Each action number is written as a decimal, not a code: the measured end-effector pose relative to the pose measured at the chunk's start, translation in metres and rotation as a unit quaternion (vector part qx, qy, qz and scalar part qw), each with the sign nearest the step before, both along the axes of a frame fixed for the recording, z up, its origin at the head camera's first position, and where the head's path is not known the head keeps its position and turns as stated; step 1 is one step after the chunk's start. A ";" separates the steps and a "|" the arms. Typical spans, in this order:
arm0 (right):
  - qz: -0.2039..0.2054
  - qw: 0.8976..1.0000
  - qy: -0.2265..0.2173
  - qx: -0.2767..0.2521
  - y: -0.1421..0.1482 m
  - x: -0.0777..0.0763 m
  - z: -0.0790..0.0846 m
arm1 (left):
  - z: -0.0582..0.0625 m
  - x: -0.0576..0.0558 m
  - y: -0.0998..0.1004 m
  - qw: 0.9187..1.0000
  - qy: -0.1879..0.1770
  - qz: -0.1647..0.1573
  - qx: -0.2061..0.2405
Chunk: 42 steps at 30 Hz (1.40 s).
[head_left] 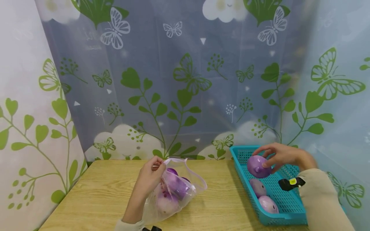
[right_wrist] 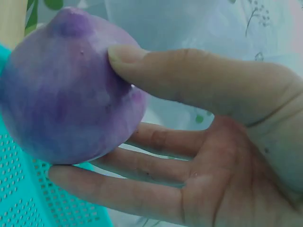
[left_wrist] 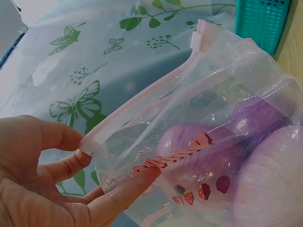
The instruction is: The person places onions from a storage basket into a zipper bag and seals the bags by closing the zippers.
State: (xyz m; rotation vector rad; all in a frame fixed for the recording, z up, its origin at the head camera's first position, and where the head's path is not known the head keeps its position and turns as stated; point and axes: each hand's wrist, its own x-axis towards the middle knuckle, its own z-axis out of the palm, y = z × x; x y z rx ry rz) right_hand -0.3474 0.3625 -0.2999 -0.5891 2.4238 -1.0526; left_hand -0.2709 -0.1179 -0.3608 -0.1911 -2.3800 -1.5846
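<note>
At left, my left grip point(head_left: 150, 176) pinches a clear bag point(left_wrist: 203, 101) of onions point(head_left: 166, 204) by its rim; at right, my right grip point(head_left: 284, 157) clasps another onion point(head_left: 258, 167) over the basket's point(head_left: 283, 220) far end. Seemingly mid-bagging; next likely calls for a wide bag mouth.

Here's the yellowish table point(head_left: 98, 192) across the near part, and up behind it at the far side hangs the blue sheet point(head_left: 150, 57), busy with green leaves point(head_left: 130, 78), white butterflies point(head_left: 116, 29) and pale clouds point(head_left: 225, 10), with a whitish sheet point(head_left: 20, 73) flanking on the left, a light-blue sheet point(head_left: 344, 128) on the right!
</note>
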 end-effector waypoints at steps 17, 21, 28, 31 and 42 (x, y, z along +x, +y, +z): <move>0.034 0.993 0.095 -0.067 -0.045 0.011 0.010 | 0.000 0.001 0.000 1.000 0.003 0.000 0.001; 0.035 0.991 0.103 -0.076 -0.055 0.008 0.009 | 0.000 0.001 0.000 1.000 0.004 0.000 -0.002; 0.032 0.990 0.104 -0.086 -0.075 0.006 0.006 | 0.000 0.001 0.000 1.000 -0.001 0.004 -0.002; 0.033 0.990 0.101 -0.090 -0.086 0.005 0.004 | 0.000 0.001 0.000 1.000 -0.003 0.004 -0.001; 0.072 0.986 0.118 -0.088 -0.126 0.001 -0.002 | 0.001 0.002 0.001 1.000 -0.007 0.002 0.001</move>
